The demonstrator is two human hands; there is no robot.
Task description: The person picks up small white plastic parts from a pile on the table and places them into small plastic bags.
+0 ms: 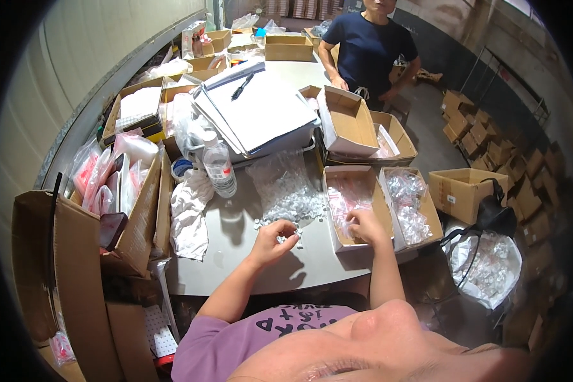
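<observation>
My left hand (275, 242) is closed, its fingers curled at the near edge of a pile of small whitish pieces (293, 205); what it holds, if anything, is too small to make out. The pile spills from a clear plastic bag (277, 169) lying on the table. To the right, my right hand (367, 227) reaches into an open cardboard box (381, 191). Its bent fingers are pressed together among small clear bags with red edges (348, 194), and I cannot see whether one is pinched.
Beside that box stands another (434, 223) with filled clear bags. Left of the pile are a water bottle (219, 167) and a white cloth (190, 216). Papers with a pen (242, 87) lie beyond. A person (372, 54) stands across the table; a sack (487, 267) sits at right.
</observation>
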